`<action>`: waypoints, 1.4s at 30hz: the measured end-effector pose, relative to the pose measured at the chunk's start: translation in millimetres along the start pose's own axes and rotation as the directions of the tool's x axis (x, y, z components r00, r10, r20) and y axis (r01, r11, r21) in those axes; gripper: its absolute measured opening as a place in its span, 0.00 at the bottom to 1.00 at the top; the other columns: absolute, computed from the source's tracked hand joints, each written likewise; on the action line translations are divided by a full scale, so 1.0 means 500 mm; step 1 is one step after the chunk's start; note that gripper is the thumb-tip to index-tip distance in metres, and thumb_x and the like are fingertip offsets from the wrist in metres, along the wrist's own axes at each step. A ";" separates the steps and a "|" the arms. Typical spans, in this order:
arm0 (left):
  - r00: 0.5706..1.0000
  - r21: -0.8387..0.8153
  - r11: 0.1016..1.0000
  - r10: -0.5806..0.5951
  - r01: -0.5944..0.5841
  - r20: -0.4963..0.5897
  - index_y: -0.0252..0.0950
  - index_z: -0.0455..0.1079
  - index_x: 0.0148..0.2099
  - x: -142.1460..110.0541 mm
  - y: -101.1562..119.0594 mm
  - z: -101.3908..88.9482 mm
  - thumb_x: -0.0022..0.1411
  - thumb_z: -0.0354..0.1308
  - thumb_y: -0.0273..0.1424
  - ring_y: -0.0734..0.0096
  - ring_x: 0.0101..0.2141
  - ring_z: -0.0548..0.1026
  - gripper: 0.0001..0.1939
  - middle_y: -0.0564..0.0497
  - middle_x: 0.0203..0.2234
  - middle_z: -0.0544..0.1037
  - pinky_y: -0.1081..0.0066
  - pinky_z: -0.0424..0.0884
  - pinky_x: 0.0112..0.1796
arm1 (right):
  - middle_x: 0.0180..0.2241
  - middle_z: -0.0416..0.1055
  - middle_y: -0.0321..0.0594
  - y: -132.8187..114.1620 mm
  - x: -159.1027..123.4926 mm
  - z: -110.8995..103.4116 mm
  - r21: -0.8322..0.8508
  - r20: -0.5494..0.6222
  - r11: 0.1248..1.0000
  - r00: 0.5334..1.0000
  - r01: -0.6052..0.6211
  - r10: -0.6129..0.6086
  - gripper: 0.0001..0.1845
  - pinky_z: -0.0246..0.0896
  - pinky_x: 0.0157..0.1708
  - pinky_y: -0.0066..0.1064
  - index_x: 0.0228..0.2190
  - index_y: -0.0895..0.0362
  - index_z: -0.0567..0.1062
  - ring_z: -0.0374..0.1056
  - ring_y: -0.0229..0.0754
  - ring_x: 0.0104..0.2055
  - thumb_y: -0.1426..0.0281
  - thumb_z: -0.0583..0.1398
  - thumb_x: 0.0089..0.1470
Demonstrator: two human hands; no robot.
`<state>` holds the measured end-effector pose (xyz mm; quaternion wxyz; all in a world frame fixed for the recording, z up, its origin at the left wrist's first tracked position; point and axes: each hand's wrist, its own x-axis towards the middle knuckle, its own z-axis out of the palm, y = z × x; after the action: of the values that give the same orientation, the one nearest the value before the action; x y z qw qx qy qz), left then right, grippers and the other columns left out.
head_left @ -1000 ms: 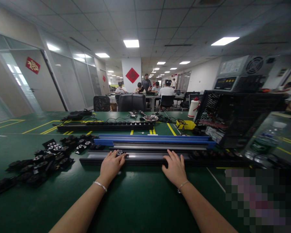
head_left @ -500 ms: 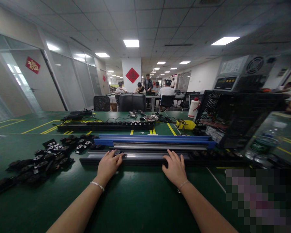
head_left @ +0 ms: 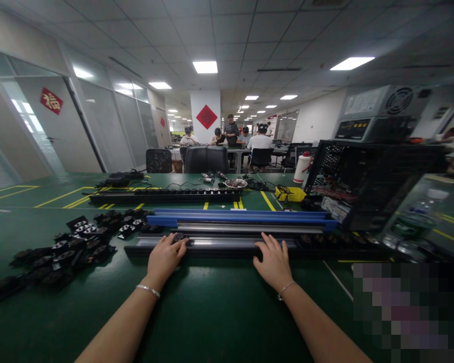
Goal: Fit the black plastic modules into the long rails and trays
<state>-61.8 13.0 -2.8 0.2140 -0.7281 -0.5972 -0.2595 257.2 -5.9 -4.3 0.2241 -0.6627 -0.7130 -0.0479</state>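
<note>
A long black rail (head_left: 219,244) with a shiny grey channel lies across the bench in front of me. My left hand (head_left: 164,256) is closed at the left part of this rail, with a small black module (head_left: 179,237) between thumb and fingers. The module sits at the channel; its underside is hidden. Farther right, my right hand (head_left: 273,259) rests on the rail with fingers spread and nothing in it. Several black modules (head_left: 333,242) line the rail's right end. Just behind lie a silver strip (head_left: 249,228) and a blue rail (head_left: 242,218).
A pile of black modules (head_left: 64,252) spreads over the green bench at left. Another black rail (head_left: 166,196) with modules lies farther back, near a metal dish (head_left: 235,184). At right stand an open computer case (head_left: 371,186) and a plastic bottle (head_left: 416,222). People sit at a far table.
My left hand has shifted slightly left along the rail, with the small black module in its fingers. My right hand has stayed in place.
</note>
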 end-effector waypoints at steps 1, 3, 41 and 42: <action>1.000 0.000 1.000 0.002 -0.002 0.001 0.43 0.75 0.44 0.000 -0.001 0.000 0.61 0.45 0.36 0.58 0.48 0.72 0.17 0.46 0.44 0.76 0.58 0.64 0.52 | 0.58 0.57 0.40 0.000 0.000 0.000 0.001 0.000 1.000 1.000 0.000 0.000 0.17 0.30 0.58 0.52 0.41 0.52 0.72 0.46 0.49 0.61 0.67 0.55 0.46; 1.000 0.010 1.000 0.007 -0.007 0.010 0.43 0.74 0.45 0.000 -0.003 0.001 0.61 0.45 0.36 0.58 0.48 0.71 0.17 0.46 0.43 0.77 0.58 0.64 0.52 | 0.58 0.57 0.40 0.000 0.000 -0.001 0.002 0.001 1.000 1.000 -0.002 0.002 0.18 0.29 0.59 0.52 0.41 0.52 0.72 0.47 0.48 0.61 0.67 0.55 0.46; 0.985 0.059 0.987 -0.155 0.150 0.074 0.46 0.74 0.45 -0.010 -0.060 -0.009 0.60 0.48 0.35 0.63 0.48 0.72 0.16 0.52 0.44 0.77 0.66 0.64 0.51 | 0.58 0.58 0.41 0.007 0.000 0.008 -0.003 -0.035 1.000 0.999 0.020 -0.020 0.15 0.32 0.58 0.52 0.38 0.53 0.72 0.48 0.49 0.60 0.68 0.55 0.46; 0.984 0.061 0.987 -0.155 0.150 0.083 0.46 0.74 0.45 -0.010 -0.061 -0.010 0.60 0.47 0.34 0.63 0.48 0.71 0.16 0.52 0.44 0.77 0.67 0.63 0.51 | 0.58 0.58 0.41 0.007 0.000 0.008 -0.003 -0.037 1.000 0.999 0.022 -0.022 0.15 0.32 0.58 0.52 0.38 0.53 0.72 0.48 0.49 0.60 0.68 0.55 0.46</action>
<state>-93.1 12.1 -2.0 0.1870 -0.6848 -0.6670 -0.2266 259.5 -4.1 -8.5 0.2356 -0.6543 -0.7158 -0.0636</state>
